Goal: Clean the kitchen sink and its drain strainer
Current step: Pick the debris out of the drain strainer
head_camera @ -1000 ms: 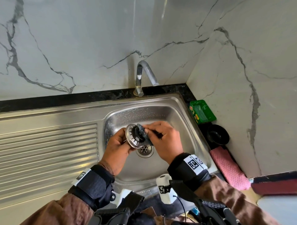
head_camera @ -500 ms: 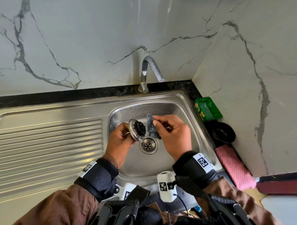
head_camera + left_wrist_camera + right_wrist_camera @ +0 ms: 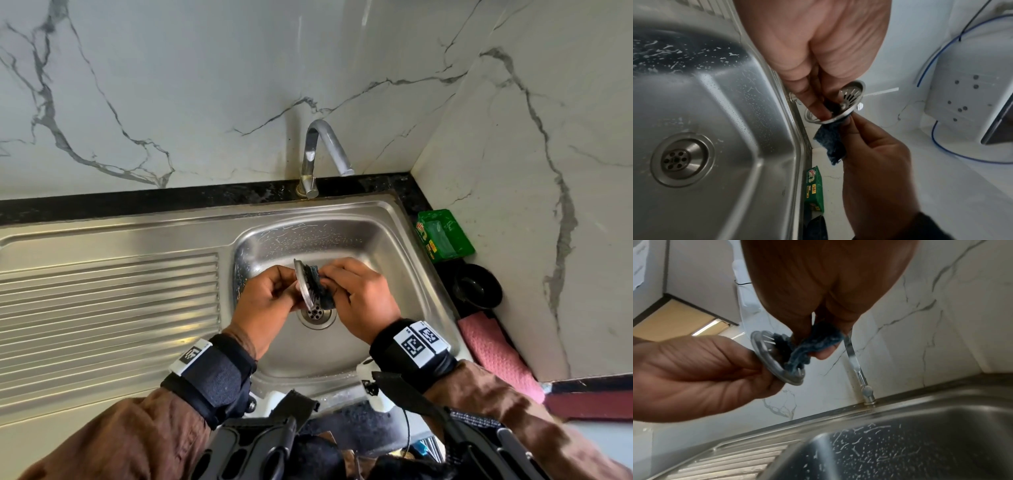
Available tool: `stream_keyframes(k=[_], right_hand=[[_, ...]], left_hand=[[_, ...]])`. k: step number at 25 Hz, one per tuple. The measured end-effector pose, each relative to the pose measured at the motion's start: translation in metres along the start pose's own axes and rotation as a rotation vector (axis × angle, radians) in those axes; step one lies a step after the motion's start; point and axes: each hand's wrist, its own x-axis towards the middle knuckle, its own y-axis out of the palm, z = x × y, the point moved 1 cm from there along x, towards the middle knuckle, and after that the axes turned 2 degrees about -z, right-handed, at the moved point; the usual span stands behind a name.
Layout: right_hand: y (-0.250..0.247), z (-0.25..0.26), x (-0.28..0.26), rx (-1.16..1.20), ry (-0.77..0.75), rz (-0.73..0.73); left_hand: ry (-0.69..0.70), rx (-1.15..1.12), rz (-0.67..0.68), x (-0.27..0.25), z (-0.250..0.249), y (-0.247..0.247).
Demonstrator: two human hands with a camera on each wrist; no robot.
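Hands meet above the stainless steel sink basin, right over its open drain hole. Left hand grips the round slotted metal drain strainer on edge by its rim; right hand pinches a dark blue scouring pad pressed against the strainer's face.

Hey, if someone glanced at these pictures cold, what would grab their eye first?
First, the two hands meeting over the sink basin: the left hand holds the metal drain strainer on edge while the right hand presses a dark blue scrub pad into it. Next, the open drain directly below.
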Motion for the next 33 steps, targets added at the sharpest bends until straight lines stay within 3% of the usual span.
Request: stream_keyframes(k=[3,5,7,9,11,12,14,17,19,22,28,33], right_hand=[[0.008,0.004,-0.001,0.038,0.129,-0.022],[0.008,0.009,0.001,0.029,0.245,0.038],[0.008,0.011,0.005,0.071,0.488,0.208],[0.011,0.012,0.003,0.265,0.813,0.319],[0.014,0.012,0.0,0.49,1.06,0.37],[0.014,0.012,-0.001,0.547,1.1,0.403],[0.012,0.01,0.001,0.485,1.047,0.487],[0.006,0.01,0.007,0.129,0.797,0.564],[0.005,0.013,0.004,-0.03,0.581,0.491],[0.003,0.007,-0.009,-0.075,0.323,0.322],[-0.013,-0.007,-0.031,-0.073,0.173,0.183],[-0.027,-0.027,-0.041,-0.081,0.119,0.151]], left_hand=[[0.169,0.266,-0.024,0.003,0.004,-0.003],[0.361,0.485,-0.034,0.002,0.004,-0.006],[0.573,0.669,-0.027,0.0,0.002,-0.008],[0.702,0.813,0.034,-0.002,0.0,-0.01],[0.716,0.916,0.104,-0.004,0.0,-0.01],[0.7,0.938,0.112,-0.004,0.002,-0.011],[0.651,0.912,0.072,-0.005,0.005,-0.01],[0.504,0.835,-0.046,-0.008,0.007,0.0],[0.339,0.773,-0.093,-0.007,0.004,0.007],[0.104,0.716,-0.079,0.0,-0.001,0.013],[-0.084,0.52,-0.038,0.001,-0.002,0.031],[-0.201,0.494,0.005,0.01,0.004,0.051]])
